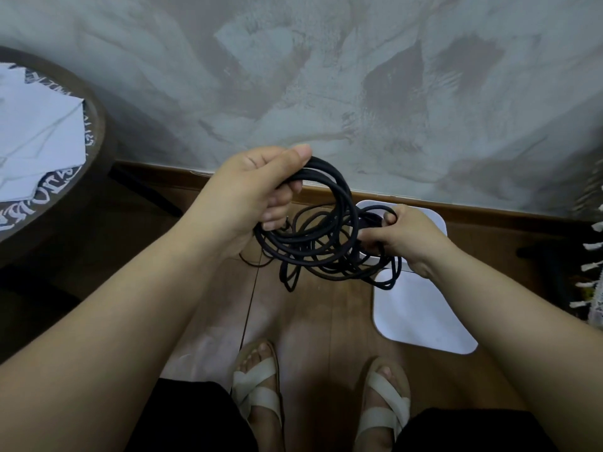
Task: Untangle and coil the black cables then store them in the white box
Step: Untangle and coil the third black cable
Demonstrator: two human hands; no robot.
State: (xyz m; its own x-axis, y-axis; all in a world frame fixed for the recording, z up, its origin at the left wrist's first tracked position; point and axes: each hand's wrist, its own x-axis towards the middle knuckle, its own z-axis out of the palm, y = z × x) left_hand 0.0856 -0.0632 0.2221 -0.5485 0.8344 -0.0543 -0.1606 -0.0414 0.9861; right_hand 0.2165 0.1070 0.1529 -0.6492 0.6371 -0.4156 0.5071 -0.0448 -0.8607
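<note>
A bundle of black cables [321, 236] hangs in loops between my two hands, above the wooden floor. My left hand [251, 194] grips the upper part of the coil, thumb on top and fingers curled under. My right hand [401, 236] pinches a dark cable end on the right side of the bundle. Loose strands dangle below the coil. The white box [439, 221] stands on the floor against the wall, mostly hidden behind my right hand. Its white lid [421, 314] lies flat in front of it.
A round dark table [94, 132] with white paper on it stands at the left. A grey textured wall [326, 76] runs ahead, with a wooden skirting. A fringed cloth [592, 275] hangs at the right edge. My sandalled feet [257, 386] stand below.
</note>
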